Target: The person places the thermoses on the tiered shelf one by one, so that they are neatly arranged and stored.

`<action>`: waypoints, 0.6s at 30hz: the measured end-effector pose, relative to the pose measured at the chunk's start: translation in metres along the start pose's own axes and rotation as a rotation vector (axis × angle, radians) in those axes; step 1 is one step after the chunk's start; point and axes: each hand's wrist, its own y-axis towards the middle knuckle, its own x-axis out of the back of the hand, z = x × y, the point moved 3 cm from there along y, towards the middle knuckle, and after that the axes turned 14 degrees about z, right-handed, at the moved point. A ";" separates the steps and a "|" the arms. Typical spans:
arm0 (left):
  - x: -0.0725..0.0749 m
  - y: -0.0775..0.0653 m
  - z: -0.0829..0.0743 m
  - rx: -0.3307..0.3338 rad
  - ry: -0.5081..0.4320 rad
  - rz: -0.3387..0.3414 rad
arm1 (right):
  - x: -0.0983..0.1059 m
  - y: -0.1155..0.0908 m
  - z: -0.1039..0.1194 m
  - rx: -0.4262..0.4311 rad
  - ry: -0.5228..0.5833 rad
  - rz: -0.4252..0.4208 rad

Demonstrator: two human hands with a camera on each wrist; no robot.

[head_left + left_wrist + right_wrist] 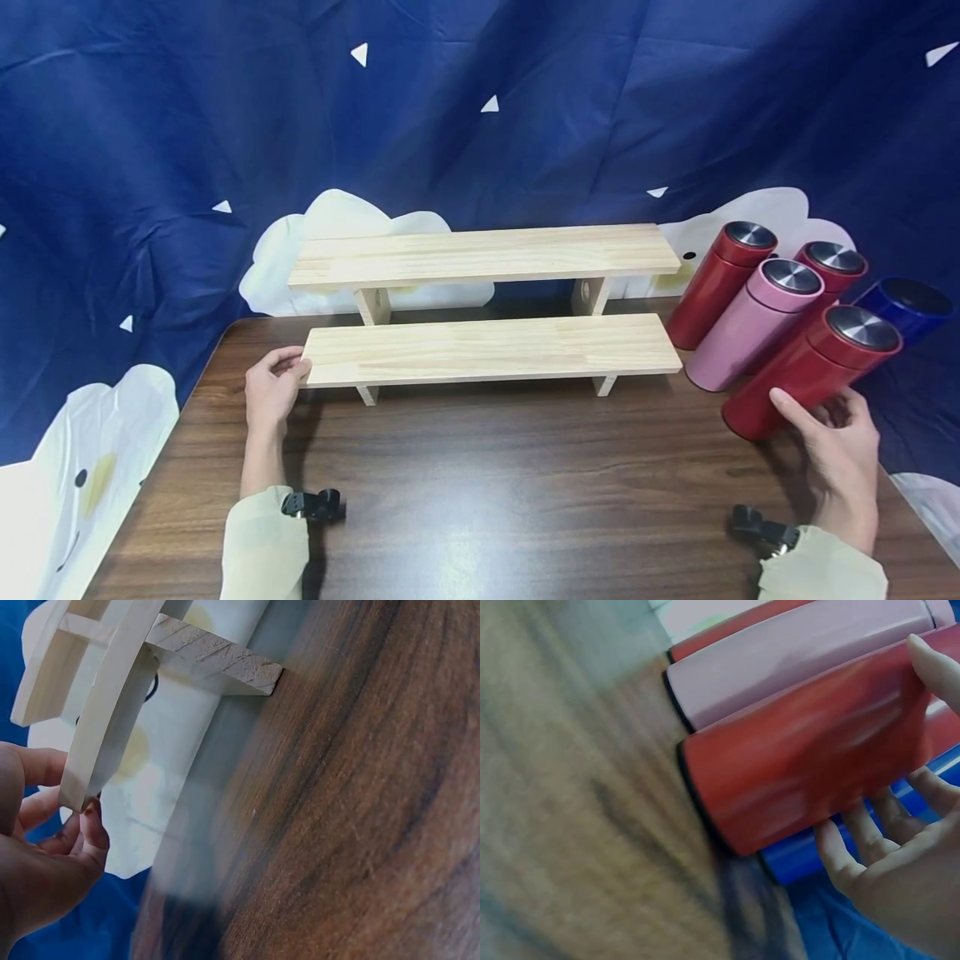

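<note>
A two-tier wooden shelf (487, 350) of pale boards stands at the table's back. My left hand (272, 393) pinches the left end of its lower board, thumb on one side and fingers on the other, as the left wrist view (56, 855) also shows. At the right, my right hand (843, 446) holds the nearest red thermos (802, 375), thumb on its front and fingers around the far side. A pink thermos (742, 333) stands close behind it, with a red thermos (705, 300) further back, another red thermos (838, 275) and a blue thermos (903, 307) partly hidden.
The dark wooden table (480, 483) spreads in front of the shelf. A blue curtain (450, 125) with white cloud shapes hangs behind and along the sides. The shelf's upper board (480, 254) reaches close to the back red thermos.
</note>
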 end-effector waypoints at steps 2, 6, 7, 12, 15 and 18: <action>0.000 0.000 0.000 -0.008 -0.011 0.006 | 0.001 0.001 -0.004 -0.002 0.013 0.001; 0.001 0.000 0.000 -0.015 -0.028 0.016 | 0.003 0.003 -0.012 -0.010 0.048 0.009; 0.001 0.000 0.000 -0.014 -0.029 0.018 | 0.004 0.003 -0.014 -0.010 0.059 0.014; 0.001 0.000 0.000 -0.008 -0.023 0.023 | 0.006 0.006 -0.021 -0.021 0.045 0.027; 0.001 0.000 0.000 -0.009 -0.025 0.023 | 0.007 0.006 -0.026 -0.033 0.011 0.030; 0.001 0.000 0.000 -0.009 -0.027 0.021 | 0.007 0.007 -0.030 -0.032 -0.018 0.032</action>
